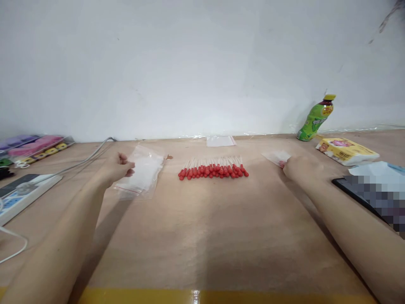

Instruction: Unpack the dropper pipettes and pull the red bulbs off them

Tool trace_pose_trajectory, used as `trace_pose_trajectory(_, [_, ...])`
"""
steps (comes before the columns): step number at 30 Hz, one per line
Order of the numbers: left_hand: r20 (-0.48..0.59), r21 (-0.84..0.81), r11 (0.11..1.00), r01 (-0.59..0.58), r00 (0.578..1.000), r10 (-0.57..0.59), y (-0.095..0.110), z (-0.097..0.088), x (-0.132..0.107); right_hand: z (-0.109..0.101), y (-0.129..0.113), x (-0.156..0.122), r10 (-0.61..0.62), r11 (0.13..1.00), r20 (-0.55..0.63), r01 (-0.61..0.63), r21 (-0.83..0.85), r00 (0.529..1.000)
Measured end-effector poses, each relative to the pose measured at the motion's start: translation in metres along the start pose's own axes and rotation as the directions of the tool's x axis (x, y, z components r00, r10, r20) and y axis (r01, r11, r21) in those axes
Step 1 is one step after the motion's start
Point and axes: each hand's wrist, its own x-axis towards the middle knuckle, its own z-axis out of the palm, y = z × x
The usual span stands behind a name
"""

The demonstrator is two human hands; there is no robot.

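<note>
My left hand (117,169) is at the left edge of a stack of clear zip bags (142,171), fingers half bent and apart, with nothing visible in them. On the right, my right hand (299,171) is closed on a small clear plastic bag (276,157) low over the table. Something red shows at the bag's near end, partly hidden by the fingers. Between both hands lies a row of droppers (213,169), their red bulbs toward me and their thin clear stems pointing to the wall.
A flat white bag (220,141) lies by the wall. Rightward are a green drink bottle (316,118), a yellow tissue pack (346,150) and a dark-edged, blurred-out device (351,192). Leftward are a power strip (38,192), a grey cable (85,159) and colourful packets (34,147).
</note>
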Motion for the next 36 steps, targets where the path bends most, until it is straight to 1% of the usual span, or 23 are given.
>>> trace_pose_trajectory(2, [-0.018,0.104,0.993,0.062,0.998,-0.061,-0.014,-0.001,0.009,-0.008,0.002,0.000,0.021,0.999,-0.061,-0.023,-0.035,0.998])
trace_pose_trajectory(5, [-0.080,0.252,0.963,0.095,0.994,-0.077,-0.023,-0.002,0.016,-0.029,0.002,-0.001,-0.015,1.000,-0.261,0.019,0.011,0.965])
trace_pose_trajectory(7, [-0.166,0.309,0.947,0.084,0.986,-0.033,-0.019,-0.007,0.016,-0.045,-0.007,-0.008,-0.024,0.998,-0.431,0.047,0.042,0.902])
trace_pose_trajectory(9, [-0.227,0.279,0.960,0.011,0.972,0.055,-0.008,-0.011,0.011,-0.060,-0.025,-0.022,-0.125,0.984,-0.553,0.173,0.036,0.824])
trace_pose_trajectory(11, [-0.173,0.156,0.978,-0.139,0.971,0.166,0.006,-0.012,-0.001,-0.068,-0.048,-0.044,-0.268,0.939,-0.610,0.345,0.009,0.746])
trace_pose_trajectory(13, [-0.004,0.011,0.960,-0.278,0.960,0.278,0.020,-0.007,-0.016,-0.068,-0.072,-0.071,-0.459,0.827,-0.615,0.562,-0.031,0.641])
trace_pose_trajectory(15, [0.124,-0.017,0.933,-0.361,0.925,0.360,0.031,0.005,-0.031,-0.063,-0.092,-0.097,-0.635,0.657,-0.604,0.748,-0.095,0.481])
trace_pose_trajectory(17, [0.191,-0.010,0.903,-0.430,0.885,0.424,0.038,0.021,-0.043,-0.053,-0.106,-0.117,-0.737,0.492,-0.603,0.854,-0.167,0.306])
trace_pose_trajectory(18, [0.219,-0.016,0.884,-0.468,0.861,0.460,0.041,0.029,-0.048,-0.048,-0.112,-0.125,-0.755,0.430,-0.617,0.879,-0.206,0.225])
trace_pose_trajectory(20, [0.297,-0.054,0.832,-0.552,0.787,0.541,0.044,0.045,-0.058,-0.037,-0.120,-0.134,-0.785,0.319,-0.615,0.901,-0.293,0.078])
trace_pose_trajectory(21, [0.347,-0.074,0.801,-0.594,0.738,0.579,0.045,0.051,-0.063,-0.033,-0.123,-0.137,-0.790,0.281,-0.612,0.905,-0.319,0.030])
trace_pose_trajectory(22, [0.403,-0.088,0.768,-0.635,0.682,0.610,0.046,0.057,-0.068,-0.029,-0.125,-0.139,-0.795,0.250,-0.607,0.911,-0.327,0.000])
trace_pose_trajectory(23, [0.453,-0.100,0.735,-0.671,0.627,0.634,0.046,0.063,-0.074,-0.026,-0.127,-0.141,-0.800,0.227,-0.600,0.922,-0.314,-0.008])
trace_pose_trajectory(24, [0.495,-0.111,0.704,-0.701,0.576,0.651,0.046,0.067,-0.079,-0.024,-0.128,-0.143,-0.807,0.213,-0.591,0.937,-0.276,0.009])
trace_pose_trajectory(25, [0.529,-0.120,0.678,-0.726,0.531,0.662,0.046,0.071,-0.083,-0.024,-0.129,-0.144,-0.820,0.201,-0.571,0.956,-0.212,0.046])
trace_pose_trajectory(28, [0.570,-0.155,0.617,-0.772,0.440,0.694,0.043,0.081,-0.093,-0.028,-0.126,-0.145,-0.873,0.175,-0.437,0.976,0.133,0.216])
trace_pose_trajectory(29, [0.571,-0.164,0.601,-0.782,0.422,0.704,0.042,0.084,-0.095,-0.030,-0.123,-0.143,-0.876,0.191,-0.385,0.943,0.274,0.290])
trace_pose_trajectory(30, [0.571,-0.169,0.589,-0.790,0.409,0.712,0.042,0.086,-0.097,-0.032,-0.120,-0.140,-0.860,0.235,-0.335,0.882,0.408,0.385])
trace_pose_trajectory(31, [0.568,-0.173,0.581,-0.795,0.402,0.719,0.041,0.088,-0.098,-0.033,-0.117,-0.135,-0.821,0.302,-0.278,0.793,0.529,0.498])
trace_pose_trajectory(33, [0.552,-0.166,0.573,-0.802,0.406,0.728,0.043,0.093,-0.101,-0.032,-0.112,-0.122,-0.675,0.473,-0.086,0.520,0.711,0.732])
trace_pose_trajectory(34, [0.537,-0.161,0.567,-0.808,0.410,0.737,0.045,0.096,-0.102,-0.030,-0.111,-0.116,-0.609,0.536,0.066,0.349,0.769,0.791])
trace_pose_trajectory(35, [0.519,-0.158,0.555,-0.817,0.409,0.750,0.048,0.099,-0.104,-0.028,-0.109,-0.110,-0.569,0.573,0.235,0.175,0.800,0.788])
trace_pose_trajectory(36, [0.501,-0.156,0.538,-0.828,0.403,0.766,0.051,0.103,-0.105,-0.025,-0.108,-0.105,-0.559,0.586,0.390,0.016,0.810,0.732])
